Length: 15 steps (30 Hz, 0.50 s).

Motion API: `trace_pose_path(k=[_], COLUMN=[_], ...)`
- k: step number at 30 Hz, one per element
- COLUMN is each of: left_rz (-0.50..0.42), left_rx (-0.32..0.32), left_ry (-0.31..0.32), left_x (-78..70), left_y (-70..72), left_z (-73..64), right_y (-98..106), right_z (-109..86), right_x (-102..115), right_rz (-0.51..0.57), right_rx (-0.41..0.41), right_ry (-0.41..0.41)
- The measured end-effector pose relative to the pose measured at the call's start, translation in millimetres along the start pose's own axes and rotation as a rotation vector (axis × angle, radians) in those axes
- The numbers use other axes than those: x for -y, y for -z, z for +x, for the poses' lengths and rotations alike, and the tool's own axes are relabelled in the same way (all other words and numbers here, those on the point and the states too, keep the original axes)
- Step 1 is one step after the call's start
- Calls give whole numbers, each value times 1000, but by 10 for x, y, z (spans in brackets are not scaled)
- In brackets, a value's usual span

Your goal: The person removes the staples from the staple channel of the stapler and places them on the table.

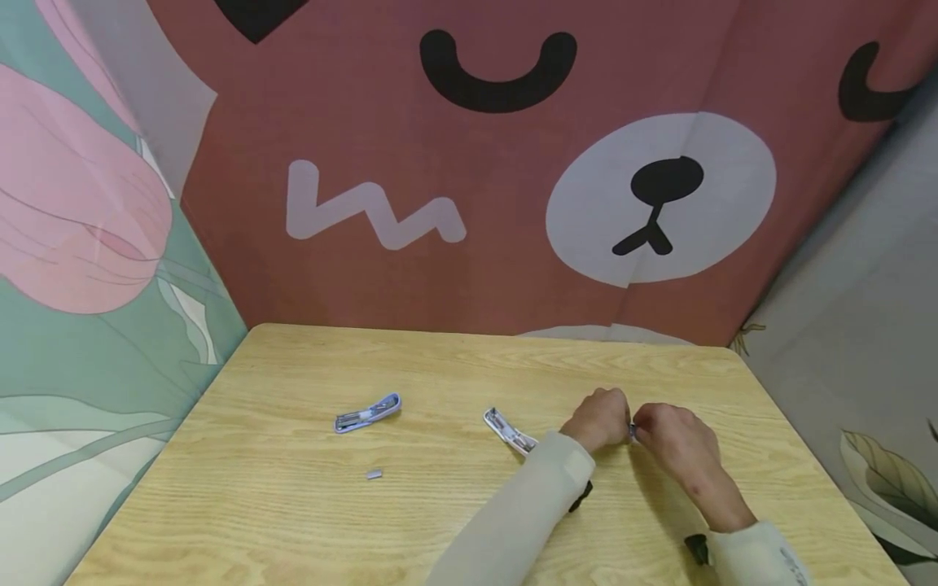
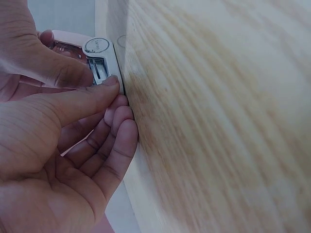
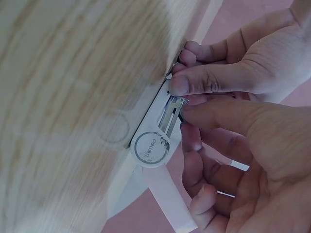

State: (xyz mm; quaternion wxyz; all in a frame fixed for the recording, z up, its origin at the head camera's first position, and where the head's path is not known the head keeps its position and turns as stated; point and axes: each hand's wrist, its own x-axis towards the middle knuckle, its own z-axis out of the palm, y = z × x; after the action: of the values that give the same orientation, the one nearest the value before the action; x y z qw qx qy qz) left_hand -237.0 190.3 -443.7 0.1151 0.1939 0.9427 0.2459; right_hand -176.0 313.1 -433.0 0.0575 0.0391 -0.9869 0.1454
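Observation:
Both hands meet over a small stapler (image 3: pixel 152 148) at the right of the table. Its white round hinge carries printed lettering, a pale pink arm swings out from it, and the metal staple channel (image 3: pixel 170 115) lies exposed. My left hand (image 1: pixel 601 417) grips the stapler's front end, thumb on top and fingers curled below. My right hand (image 1: pixel 680 439) has its thumb and fingertips pinched at the side of that channel, close to the left thumb. In the head view the hands hide most of this stapler.
A white stapler (image 1: pixel 506 427) lies left of my left hand, partly behind the sleeve. Further left is a blue-purple stapler (image 1: pixel 368 413), with a small grey piece (image 1: pixel 374 474) below it. Printed curtains (image 1: pixel 513 301) hang behind the wooden table (image 1: pixel 256 505).

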Motion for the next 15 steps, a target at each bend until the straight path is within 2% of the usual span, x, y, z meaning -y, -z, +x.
trace_pose_path(k=[15], left_rz=[-17], left_rx=[10], left_ry=[7], left_x=[-2], left_y=[-1], left_z=[-16], right_y=[4], right_z=[17], right_x=[-6], right_rz=[-17], right_rx=[34], right_ry=[-12])
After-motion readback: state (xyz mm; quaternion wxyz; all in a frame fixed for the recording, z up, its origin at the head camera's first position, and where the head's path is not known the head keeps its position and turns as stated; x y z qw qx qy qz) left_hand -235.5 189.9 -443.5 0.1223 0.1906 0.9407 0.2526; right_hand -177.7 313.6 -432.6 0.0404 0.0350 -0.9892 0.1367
